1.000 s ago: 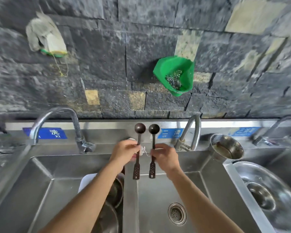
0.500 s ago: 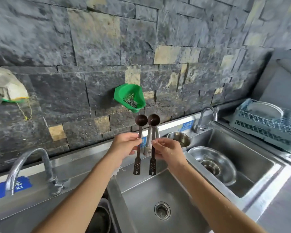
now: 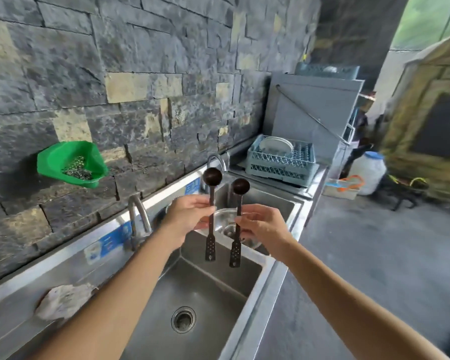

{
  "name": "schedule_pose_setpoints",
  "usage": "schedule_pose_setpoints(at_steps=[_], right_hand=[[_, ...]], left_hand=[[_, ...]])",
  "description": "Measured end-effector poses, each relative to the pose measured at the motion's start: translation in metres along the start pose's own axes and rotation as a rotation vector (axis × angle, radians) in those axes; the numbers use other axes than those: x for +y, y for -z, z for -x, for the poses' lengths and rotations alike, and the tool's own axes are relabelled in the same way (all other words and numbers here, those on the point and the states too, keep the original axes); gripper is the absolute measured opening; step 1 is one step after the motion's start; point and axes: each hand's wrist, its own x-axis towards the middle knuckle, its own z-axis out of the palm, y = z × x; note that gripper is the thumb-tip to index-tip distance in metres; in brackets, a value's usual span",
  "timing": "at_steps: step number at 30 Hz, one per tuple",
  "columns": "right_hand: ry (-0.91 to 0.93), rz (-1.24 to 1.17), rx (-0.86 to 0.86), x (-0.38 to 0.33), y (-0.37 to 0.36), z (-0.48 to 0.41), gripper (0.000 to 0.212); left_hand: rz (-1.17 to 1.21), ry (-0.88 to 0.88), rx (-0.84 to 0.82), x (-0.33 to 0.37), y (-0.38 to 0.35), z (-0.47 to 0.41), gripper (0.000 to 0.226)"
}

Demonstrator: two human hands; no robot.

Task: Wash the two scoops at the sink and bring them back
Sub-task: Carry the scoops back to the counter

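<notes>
Stainless sink (image 3: 247, 302) now sits lower left of my view instead of square ahead: a second ago I faced the taps head-on, now the view has swung right, with the dish rack (image 3: 281, 159) and the open floor showing. I read that as washing done and the carry-back starting, though I can't confirm the scoops are clean. Both scoops upright, bowls up, perforated handle ends hanging down, held over the basin, not touching each other. Left hand (image 3: 187, 216) pinches the left scoop (image 3: 211, 211) mid-shaft, fingertips closed on it, no gap. Right hand (image 3: 263, 224) pinches the right scoop (image 3: 238, 222) the same way, thumb and fingers closed around the thin shaft. Right scoop sits slightly lower than the left one. Green wall holder (image 3: 72, 163) with steel wool stays on the stone wall, far left now. Rag (image 3: 63, 301) lies on the sink ledge, untouched. Light pinch grips, so slipping during the walk is my concern.
</notes>
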Motion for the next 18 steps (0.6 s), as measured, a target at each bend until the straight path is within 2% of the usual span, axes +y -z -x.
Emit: schedule_pose_setpoints(at_steps=[4,9,14,18], right_hand=[[-0.012,0.014,0.154,-0.008,0.074,0.027,0.023],[-0.009,0.038,0.325,-0.014,0.168,0.078,0.008],[0.008,0.078,0.506,-0.026,0.26,0.151,0.023],[-0.003,0.12,0.646,-0.037,0.331,0.22,0.018]], left_hand=[[-0.005,-0.001,-0.138,0.011,-0.08,-0.004,0.019],[0.012,-0.01,-0.326,0.025,-0.191,0.011,0.019],[-0.007,-0.014,-0.501,0.039,-0.307,0.043,0.028],[0.0,-0.012,-0.656,0.048,-0.402,0.086,0.023]])
